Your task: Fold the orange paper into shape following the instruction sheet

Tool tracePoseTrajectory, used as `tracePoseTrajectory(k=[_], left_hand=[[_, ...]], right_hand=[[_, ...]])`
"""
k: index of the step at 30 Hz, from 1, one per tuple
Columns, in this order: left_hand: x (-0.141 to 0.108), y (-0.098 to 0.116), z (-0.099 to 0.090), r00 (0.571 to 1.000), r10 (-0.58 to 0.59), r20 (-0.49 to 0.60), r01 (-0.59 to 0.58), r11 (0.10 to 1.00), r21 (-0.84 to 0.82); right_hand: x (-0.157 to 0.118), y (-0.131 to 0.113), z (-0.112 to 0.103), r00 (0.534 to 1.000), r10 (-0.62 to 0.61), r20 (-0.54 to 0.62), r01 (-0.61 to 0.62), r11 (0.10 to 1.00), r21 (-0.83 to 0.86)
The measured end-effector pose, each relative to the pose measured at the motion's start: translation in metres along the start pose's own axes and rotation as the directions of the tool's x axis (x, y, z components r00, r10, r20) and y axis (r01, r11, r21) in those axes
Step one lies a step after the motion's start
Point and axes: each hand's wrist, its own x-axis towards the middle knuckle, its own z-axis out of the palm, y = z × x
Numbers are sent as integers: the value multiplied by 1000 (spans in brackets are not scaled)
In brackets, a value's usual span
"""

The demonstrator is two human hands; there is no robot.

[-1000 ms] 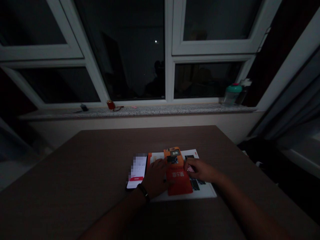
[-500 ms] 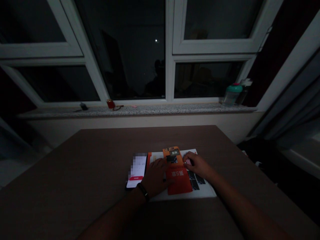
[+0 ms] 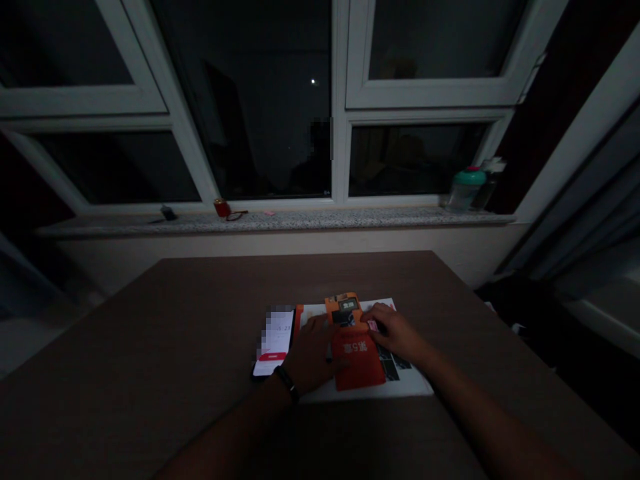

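A booklet with a white page and dark pictures [image 3: 415, 385] lies on the table. An orange and red sheet [image 3: 357, 363] with printed characters rests over its middle. My left hand [image 3: 311, 353], with a dark band at the wrist, lies spread on the booklet's left part and the sheet's edge. Beside its fingers shows a short dark thing [image 3: 329, 353], perhaps a pen end. My right hand [image 3: 395, 330] is curled around a small pink piece [image 3: 373, 325] at the sheet's right edge; dim light hides its kind. A lit phone [image 3: 275, 340] lies left of my left hand.
Brown table [image 3: 150, 333] stands below a granite windowsill [image 3: 310, 219]. On the sill are a small red jar [image 3: 221, 208], a dark loop [image 3: 236, 215], a little dark bottle [image 3: 167, 213] and a teal-lidded bottle [image 3: 466, 190] beside a white-topped one [image 3: 490, 183].
My right hand has shifted slightly left, its fingers and the pink piece now closer to the orange and red sheet. My left hand and the phone stay in place.
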Motion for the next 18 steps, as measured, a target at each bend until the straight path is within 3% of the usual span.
tracePoseTrajectory(k=[11, 18], left_hand=[[2, 2, -3, 998, 7, 64, -9, 1000, 19], [2, -5, 6, 999, -32, -11, 32, 998, -49]], right_hand=[[-1, -10, 5, 996, -85, -25, 84, 996, -44], [-2, -9, 11, 999, -44, 25, 44, 999, -6]])
